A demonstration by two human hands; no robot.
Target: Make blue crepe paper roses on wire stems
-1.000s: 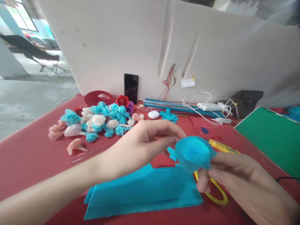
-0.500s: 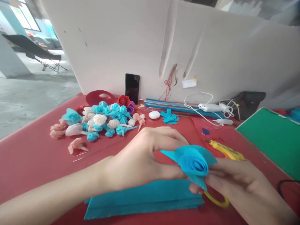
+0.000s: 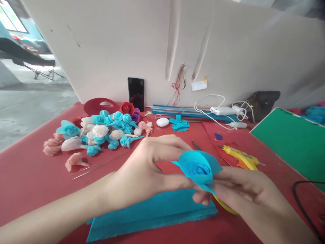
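Observation:
A blue crepe-paper rose (image 3: 200,167) with a tightly rolled centre and wide outer petals is held between my two hands above the table. My left hand (image 3: 157,166) grips it from the left, thumb below and fingers behind. From the right, my right hand (image 3: 243,186) pinches its lower edge between thumb and fingers. Folded blue crepe paper (image 3: 152,213) lies flat beneath. Yellow-handled scissors (image 3: 225,205) rest under my right hand, partly hidden by it and by the rose.
Finished paper flowers (image 3: 101,130) are heaped at the left. A yellow glue gun (image 3: 240,157) lies right, beside a green board (image 3: 291,142). At the back are a phone (image 3: 136,93), a white egg-shaped object (image 3: 162,122), blue paper strips (image 3: 179,123) and a white power strip (image 3: 223,110).
The rose and both hands appear farther left, as does the whole scene, since the view has turned slightly right. The blue strip left of the rose shows less now. Both hands keep their hold.

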